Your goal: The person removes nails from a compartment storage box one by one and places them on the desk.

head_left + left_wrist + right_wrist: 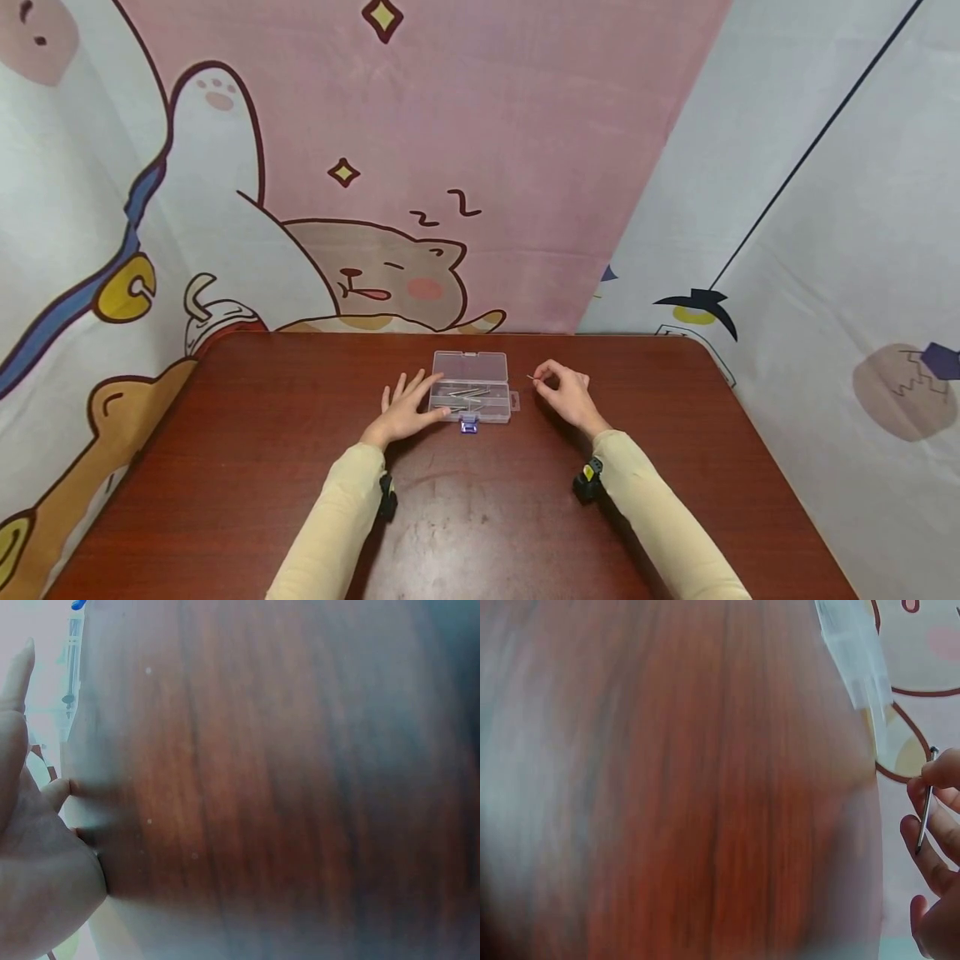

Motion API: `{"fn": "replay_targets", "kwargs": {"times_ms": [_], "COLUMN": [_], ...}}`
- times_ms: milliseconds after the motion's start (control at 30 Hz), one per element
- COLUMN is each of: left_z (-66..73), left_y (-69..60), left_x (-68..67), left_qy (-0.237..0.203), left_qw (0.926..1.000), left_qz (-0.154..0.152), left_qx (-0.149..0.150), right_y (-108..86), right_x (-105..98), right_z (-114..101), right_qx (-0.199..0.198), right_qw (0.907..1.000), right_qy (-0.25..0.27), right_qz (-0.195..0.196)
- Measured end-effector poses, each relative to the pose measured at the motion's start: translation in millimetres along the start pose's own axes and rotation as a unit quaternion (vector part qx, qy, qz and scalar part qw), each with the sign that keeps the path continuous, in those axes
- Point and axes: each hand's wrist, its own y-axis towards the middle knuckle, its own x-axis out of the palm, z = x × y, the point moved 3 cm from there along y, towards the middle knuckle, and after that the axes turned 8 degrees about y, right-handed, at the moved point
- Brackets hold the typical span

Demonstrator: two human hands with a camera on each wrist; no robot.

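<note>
A clear plastic box [471,367] lies on the table with its lid raised at the back. Several thin silvery nails [469,392] lie in its compartments. My left hand [405,414] touches the box's left end, fingers spread, with the thumb by the front left corner. Just right of the box, my right hand [567,398] holds a nail [928,806] pinched between thumb and fingers. The right wrist view shows the nail's head at the upper end, above the thumb. Only part of the left hand appears in the left wrist view.
A blue latch [468,425] sticks out from the box's front edge, and a clear hanging tab [515,401] from its right side. The brown wooden table [465,517] ends at a cartoon-printed cloth [525,167] behind and on both sides.
</note>
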Motion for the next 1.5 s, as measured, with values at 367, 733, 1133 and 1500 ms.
{"fn": "replay_targets", "kwargs": {"times_ms": [367, 733, 1133, 1500], "left_z": [10.2, 13.8, -0.9, 11.5], "left_y": [-2.8, -2.7, 2.8, -4.4], "left_x": [-9.1, -11.1, -2.3, -8.1], "left_qy": [0.016, 0.019, 0.006, 0.026], "left_qw": [0.9998, 0.9997, 1.0000, 0.9994], "left_qz": [-0.004, -0.008, 0.000, -0.009], "left_qx": [-0.008, -0.012, -0.006, -0.023], "right_y": [1.2, 1.4, 3.6, 0.4], "right_x": [-13.5, -22.7, -21.2, -17.4], "right_z": [21.8, 35.3, 41.0, 36.7], "right_qx": [0.034, 0.105, 0.091, 0.102], "right_qw": [0.9993, 0.9938, 0.9958, 0.9925], "right_qy": [-0.013, 0.036, 0.005, 0.014], "right_qz": [-0.003, -0.012, 0.001, 0.066]}}
